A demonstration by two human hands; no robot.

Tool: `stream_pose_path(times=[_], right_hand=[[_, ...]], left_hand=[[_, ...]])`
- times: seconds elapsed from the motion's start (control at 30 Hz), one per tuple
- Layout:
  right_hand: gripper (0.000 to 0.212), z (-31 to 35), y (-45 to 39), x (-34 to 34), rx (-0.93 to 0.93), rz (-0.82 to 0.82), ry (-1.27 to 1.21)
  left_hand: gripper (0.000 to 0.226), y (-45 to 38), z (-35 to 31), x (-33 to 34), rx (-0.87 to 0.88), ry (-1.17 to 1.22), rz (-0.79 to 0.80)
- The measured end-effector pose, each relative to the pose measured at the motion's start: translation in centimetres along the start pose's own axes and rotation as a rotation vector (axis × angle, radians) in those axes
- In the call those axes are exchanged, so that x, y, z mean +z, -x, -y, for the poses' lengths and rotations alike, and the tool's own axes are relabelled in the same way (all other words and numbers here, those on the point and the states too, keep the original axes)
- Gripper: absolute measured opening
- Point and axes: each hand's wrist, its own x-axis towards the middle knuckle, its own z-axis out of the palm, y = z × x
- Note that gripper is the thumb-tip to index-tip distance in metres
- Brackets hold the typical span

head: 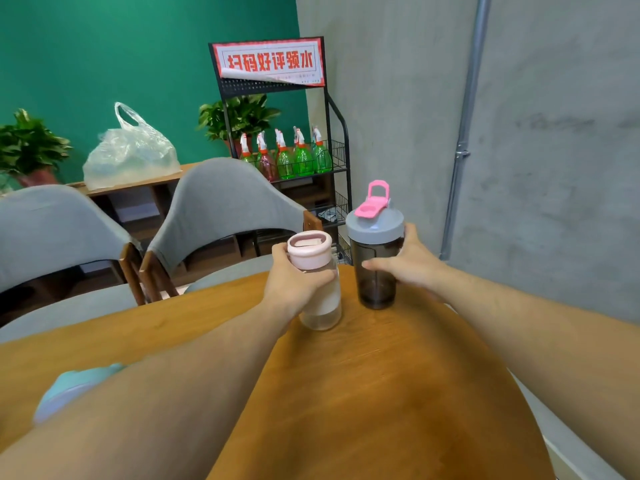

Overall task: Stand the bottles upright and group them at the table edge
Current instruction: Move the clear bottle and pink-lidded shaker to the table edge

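Observation:
A clear bottle with a pale pink lid [320,299] stands slightly tilted on the wooden table [381,393] near its far edge, and my left hand [294,285] is wrapped around its upper body. Just to its right stands a dark smoky shaker bottle [375,271] with a grey lid and pink flip cap, upright; my right hand [410,263] grips its side. The two bottles are close together but apart. A light blue bottle-like object [74,389] lies at the near left, mostly hidden behind my left forearm and blurred.
Two grey-backed chairs [221,206] stand beyond the table's far edge. Behind them are a low wooden shelf with a plastic bag [130,152], potted plants, and a black wire rack [311,161] with green spray bottles. A concrete wall is at the right.

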Motion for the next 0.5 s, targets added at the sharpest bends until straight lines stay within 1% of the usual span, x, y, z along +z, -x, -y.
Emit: stream_pose_path(times=[0.23, 0.5], right_hand=[[0.093, -1.0, -2.4, 0.0, 0.031, 0.056, -0.02], [0.097, -0.9, -2.9, 0.0, 0.052, 0.081, -0.006]], left_hand=[[0.086, -1.7, 0.4, 1.3, 0.027, -0.016, -0.031], [0.085, -2.0, 0.4, 2.7, 0.023, -0.008, -0.1]])
